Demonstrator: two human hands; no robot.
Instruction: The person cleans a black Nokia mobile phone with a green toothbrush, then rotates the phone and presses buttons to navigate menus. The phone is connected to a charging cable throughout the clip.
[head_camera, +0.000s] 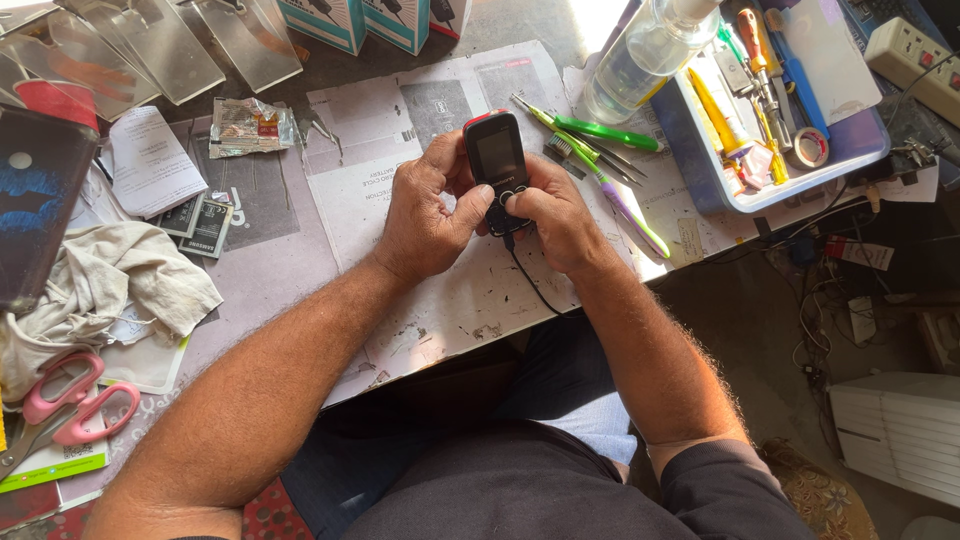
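I hold a small black keypad phone (497, 160) with a dark screen and a red top edge upright over the workbench. My left hand (425, 215) wraps its left side, thumb pressed on the keypad. My right hand (560, 215) grips the right side and lower end, its thumb also on the keys. A thin black cable (535, 285) hangs from the phone's bottom over the bench edge. Worn paper sheets (400, 190) lie under my hands.
A blue tray (690, 160) of screwdrivers and tape sits at right, beside a clear bottle (645, 55). A green-handled tool (605, 132) and a toothbrush (625, 205) lie nearby. At left are pink scissors (70, 405), a cloth (120, 275), phone batteries (195, 222) and clear plastic stands (150, 45).
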